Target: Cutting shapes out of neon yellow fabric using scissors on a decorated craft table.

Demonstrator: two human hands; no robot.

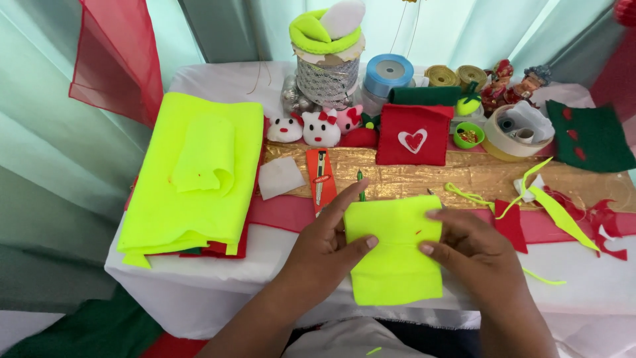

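Note:
A folded piece of neon yellow felt lies at the near edge of the table, its lower part hanging over the edge. My left hand grips its left side, thumb pressed on top across the fold. My right hand holds its right side, fingers on the upper right corner and thumb on the felt. A green pen pokes out just behind the felt's top edge.
A stack of neon yellow felt lies at the left. Behind are a red pouch with a heart, small plush toys, an orange pen pack, ribbon rolls, a tape roll, green felt, and yellow and red scraps.

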